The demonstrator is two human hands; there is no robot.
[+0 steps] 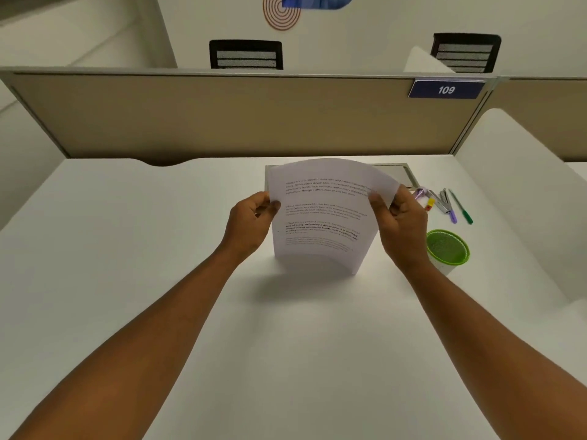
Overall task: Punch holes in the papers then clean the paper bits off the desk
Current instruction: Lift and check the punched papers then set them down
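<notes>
White printed paper sheets [320,214], bowed and stood on their lower edge on the pale counter [158,249], pinched at each side edge, left hand [251,222] and right hand [401,222] each with the grip pressed shut on the stack; best tapped down squarely, edges flush, before any punching. Just right: a green-rimmed mesh cup [448,249], a purple pen [452,214], a green pen [462,208], metal tools [443,200] too small to identify, a grey tray [394,173] behind; nothing blocking, no paper bits visible.

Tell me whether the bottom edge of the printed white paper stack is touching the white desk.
Touching. In the head view, the printed white paper stack, held by the left hand and right hand, stands with its lower edge on the white desk.
</notes>
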